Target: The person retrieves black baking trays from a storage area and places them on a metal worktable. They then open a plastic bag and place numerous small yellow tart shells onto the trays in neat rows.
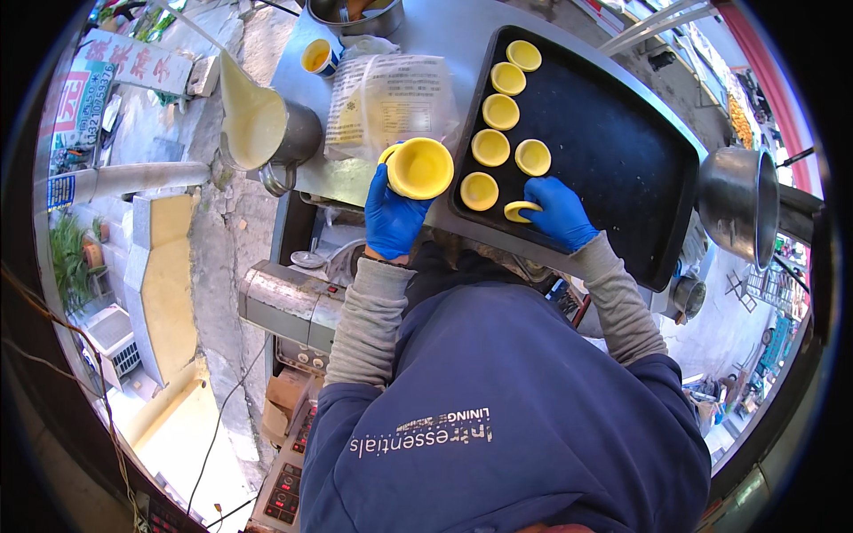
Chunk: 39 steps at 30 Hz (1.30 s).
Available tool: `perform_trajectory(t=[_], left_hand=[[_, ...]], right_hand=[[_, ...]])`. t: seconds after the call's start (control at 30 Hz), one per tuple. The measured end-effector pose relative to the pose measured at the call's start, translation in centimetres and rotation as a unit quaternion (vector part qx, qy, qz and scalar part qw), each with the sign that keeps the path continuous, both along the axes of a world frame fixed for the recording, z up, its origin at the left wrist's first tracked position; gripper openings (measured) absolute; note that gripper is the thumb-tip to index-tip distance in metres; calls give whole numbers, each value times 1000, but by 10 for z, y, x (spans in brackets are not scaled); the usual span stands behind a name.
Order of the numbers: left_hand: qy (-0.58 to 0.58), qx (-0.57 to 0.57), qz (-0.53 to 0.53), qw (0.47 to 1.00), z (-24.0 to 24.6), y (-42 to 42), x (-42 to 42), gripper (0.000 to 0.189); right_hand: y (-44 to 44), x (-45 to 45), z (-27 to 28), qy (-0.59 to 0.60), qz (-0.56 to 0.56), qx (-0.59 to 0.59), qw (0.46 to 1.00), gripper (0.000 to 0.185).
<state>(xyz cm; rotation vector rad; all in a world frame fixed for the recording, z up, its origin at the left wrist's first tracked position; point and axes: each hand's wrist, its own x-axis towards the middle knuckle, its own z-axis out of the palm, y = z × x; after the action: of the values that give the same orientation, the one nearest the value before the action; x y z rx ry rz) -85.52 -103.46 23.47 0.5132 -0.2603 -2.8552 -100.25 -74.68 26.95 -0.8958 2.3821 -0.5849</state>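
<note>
My left hand (396,220), in a blue glove, grips a short stack of yellow tart shells (422,168) with the open side of the top one facing up. In my right hand (561,212), also gloved in blue, a single yellow tart shell (517,212) is pinched, tilted on edge at the near left part of a black baking tray (600,146). Whether that shell touches the tray is hard to tell. Several tart shells (500,111) stand on the tray in a column along its left side, and one (532,157) sits to the right of that column.
A plastic bag with printing (393,100) lies left of the tray. Behind it stand a paper cup (320,58) and a metal bowl (373,23). A steel pitcher (300,130) holds a pale batter funnel (256,123). A metal pot (736,200) stands right of the tray.
</note>
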Motion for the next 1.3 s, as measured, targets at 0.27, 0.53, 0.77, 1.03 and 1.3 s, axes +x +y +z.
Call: perform_trajectory(t=[0.27,0.53,0.77,1.03,1.3], left_hand=[[-11,-15,15,1000,7,-3,2,59],[-11,-7,9,1000,11,-1,-2,55],[-6,-15,10,1000,11,-1,-2,57],[20,-10,-15,1000,14,0,-1,54],[17,-21,-20,999,16,0,-1,51]], right_hand=[[30,-6,15,-385,-214,-214,872,31],[28,0,9,-424,-250,-244,836,37],[20,4,14,-412,-275,-269,826,35],[18,4,13,-415,-276,-273,823,38],[17,5,7,-426,-280,-293,809,45]])
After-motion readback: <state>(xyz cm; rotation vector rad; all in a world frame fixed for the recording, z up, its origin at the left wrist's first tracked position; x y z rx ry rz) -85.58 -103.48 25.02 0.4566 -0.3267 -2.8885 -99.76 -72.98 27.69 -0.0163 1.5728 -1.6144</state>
